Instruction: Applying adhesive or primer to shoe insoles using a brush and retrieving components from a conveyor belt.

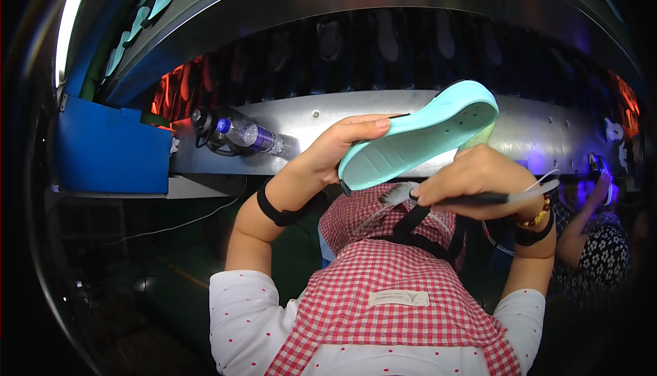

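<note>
Bottle [239,132], contents unclear, sits near worktop's [534,136] left edge; I see left hand [335,145] gripping turquoise sole [417,143], right hand [473,174] gripping brush [472,199].

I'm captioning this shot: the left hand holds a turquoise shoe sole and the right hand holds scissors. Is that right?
Not quite: the head view shows the right hand holding a brush, not scissors. The left hand does hold a turquoise sole.
</note>
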